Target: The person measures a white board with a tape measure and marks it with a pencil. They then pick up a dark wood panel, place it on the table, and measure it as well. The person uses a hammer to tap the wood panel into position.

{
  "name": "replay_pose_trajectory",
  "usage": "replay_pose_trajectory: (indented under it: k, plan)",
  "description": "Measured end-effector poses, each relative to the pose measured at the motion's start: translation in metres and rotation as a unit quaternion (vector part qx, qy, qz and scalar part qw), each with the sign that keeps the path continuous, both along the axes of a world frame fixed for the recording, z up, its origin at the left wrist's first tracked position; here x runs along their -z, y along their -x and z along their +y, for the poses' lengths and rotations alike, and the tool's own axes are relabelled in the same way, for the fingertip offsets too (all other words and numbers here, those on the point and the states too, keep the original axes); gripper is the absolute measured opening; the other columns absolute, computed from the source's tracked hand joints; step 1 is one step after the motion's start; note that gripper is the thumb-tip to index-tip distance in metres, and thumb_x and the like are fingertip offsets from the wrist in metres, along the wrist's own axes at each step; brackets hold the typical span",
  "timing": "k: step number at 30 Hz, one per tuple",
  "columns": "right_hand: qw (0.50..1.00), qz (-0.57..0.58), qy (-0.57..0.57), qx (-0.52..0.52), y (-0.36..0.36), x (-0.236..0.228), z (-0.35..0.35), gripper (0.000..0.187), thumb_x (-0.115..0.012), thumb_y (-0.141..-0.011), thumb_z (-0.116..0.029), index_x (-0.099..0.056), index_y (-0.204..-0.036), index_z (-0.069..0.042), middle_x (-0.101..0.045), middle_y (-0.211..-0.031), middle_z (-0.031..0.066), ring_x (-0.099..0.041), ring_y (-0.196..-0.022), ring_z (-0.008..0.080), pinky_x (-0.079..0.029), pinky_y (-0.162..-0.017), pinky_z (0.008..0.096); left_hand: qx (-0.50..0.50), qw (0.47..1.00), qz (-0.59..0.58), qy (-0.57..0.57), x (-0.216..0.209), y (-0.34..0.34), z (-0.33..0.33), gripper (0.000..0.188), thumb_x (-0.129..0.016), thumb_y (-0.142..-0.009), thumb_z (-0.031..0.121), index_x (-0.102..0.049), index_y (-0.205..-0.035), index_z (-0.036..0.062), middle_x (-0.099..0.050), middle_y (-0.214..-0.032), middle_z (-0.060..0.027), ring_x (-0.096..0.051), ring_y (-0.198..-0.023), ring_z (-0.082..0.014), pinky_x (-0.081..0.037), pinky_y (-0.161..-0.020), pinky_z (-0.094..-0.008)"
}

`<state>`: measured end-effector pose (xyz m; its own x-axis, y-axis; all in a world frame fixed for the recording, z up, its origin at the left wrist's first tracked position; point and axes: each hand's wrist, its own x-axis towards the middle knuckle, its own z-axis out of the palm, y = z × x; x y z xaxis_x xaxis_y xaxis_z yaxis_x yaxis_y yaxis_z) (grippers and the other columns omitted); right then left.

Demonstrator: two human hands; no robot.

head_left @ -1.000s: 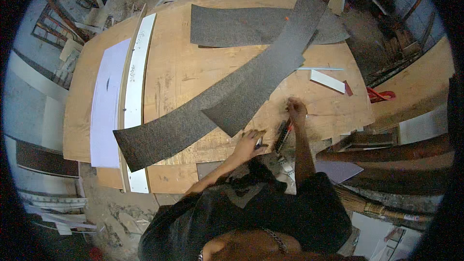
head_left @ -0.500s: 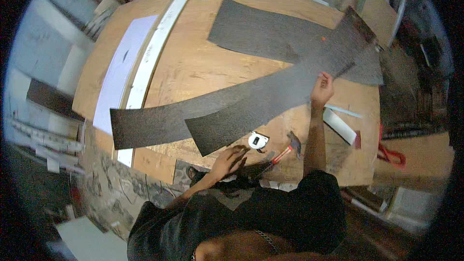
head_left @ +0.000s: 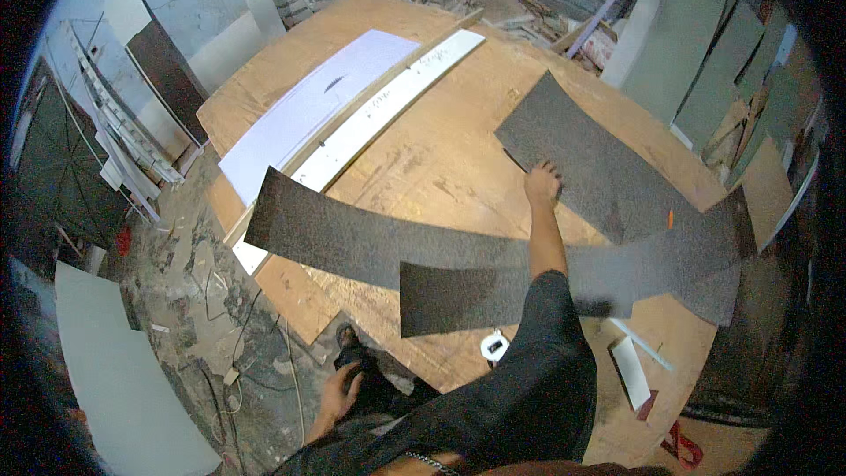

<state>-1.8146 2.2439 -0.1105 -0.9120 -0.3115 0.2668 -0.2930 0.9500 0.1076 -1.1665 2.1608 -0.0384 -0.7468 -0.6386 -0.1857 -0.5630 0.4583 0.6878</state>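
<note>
My right hand (head_left: pixel 543 183) is at the left edge of a dark grey sheet (head_left: pixel 608 159) on the wooden table, fingers curled. A thin dark line shows beside the fingertips; I cannot tell whether it is a tool or the sheet's edge. Another long dark grey sheet (head_left: pixel 352 229) runs under my right forearm, with a shorter dark piece (head_left: pixel 467 295) against its near side. My left hand (head_left: pixel 339 395) hangs off the table beside my leg, fingers loosely bent and apart, holding nothing visible. A white tape measure (head_left: pixel 494 348) lies by my right sleeve.
White board strip (head_left: pixel 352 137), wooden batten and pale lilac sheet (head_left: pixel 308 97) lie across the table's left part. An orange marker-like stick (head_left: pixel 671 219) rests on the dark sheet. A small white strip (head_left: pixel 630 375) lies at right. Cables (head_left: pixel 291 370) trail over the floor at left.
My right hand has moved up and left to the far sheet's left edge. My left hand has moved down, away from the tape measure. The view has turned; the hammer is hidden.
</note>
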Motion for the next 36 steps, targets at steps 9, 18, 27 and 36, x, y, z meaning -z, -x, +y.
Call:
replay_pose_trajectory:
  k: [9, 18, 27, 36]
  plan:
    - [0.976, 0.066, 0.103, -0.180, -0.070, -0.147, 0.013, 0.023, -0.049, -0.086, -0.012, -0.057, -0.104, 0.000, -0.067, -0.084, 0.0212, -0.067, -0.077, 0.0381, -0.052, -0.063, 0.0520, -0.128, 0.986, 0.035, -0.098, 0.107, -0.127, -0.037, 0.030, -0.055, -0.094, 0.016, -0.058, -0.119, 0.0003, -0.065, -0.079, -0.0118, -0.059, -0.066, -0.0181, -0.047, -0.062, -0.0330]
    - [0.839, 0.174, 0.492, -0.155, -0.138, -0.369, -0.014, 0.032, -0.046, -0.096, -0.028, -0.053, -0.119, -0.006, -0.058, -0.106, 0.0217, -0.052, -0.100, 0.0430, -0.040, -0.085, 0.0480, -0.014, 0.990, 0.113, -0.081, 0.060, -0.029, -0.124, 0.028, -0.056, -0.095, 0.020, -0.060, -0.113, -0.0012, -0.066, -0.083, -0.0123, -0.061, -0.072, -0.0193, -0.048, -0.067, -0.0321]
    - [0.757, 0.357, 0.530, -0.138, -0.135, -0.513, -0.007, 0.054, -0.049, -0.097, -0.036, -0.045, -0.137, 0.000, -0.046, -0.140, 0.0215, -0.037, -0.133, 0.0399, -0.030, -0.110, 0.0406, -0.069, 0.963, 0.222, -0.134, 0.135, -0.088, -0.224, 0.029, -0.057, -0.094, 0.023, -0.065, -0.114, 0.0024, -0.067, -0.082, -0.0090, -0.057, -0.066, -0.0139, -0.046, -0.060, -0.0269]
    - [0.788, 0.505, 0.347, 0.067, -0.222, -0.653, 0.071, 0.030, -0.057, -0.088, -0.029, -0.064, -0.100, -0.001, -0.066, -0.085, 0.0234, -0.064, -0.074, 0.0359, -0.049, -0.064, 0.0447, 0.043, 0.976, 0.156, -0.148, 0.091, -0.115, -0.350, 0.028, -0.059, -0.090, 0.017, -0.064, -0.115, 0.0050, -0.065, -0.076, -0.0124, -0.062, -0.067, -0.0168, -0.049, -0.063, -0.0298]
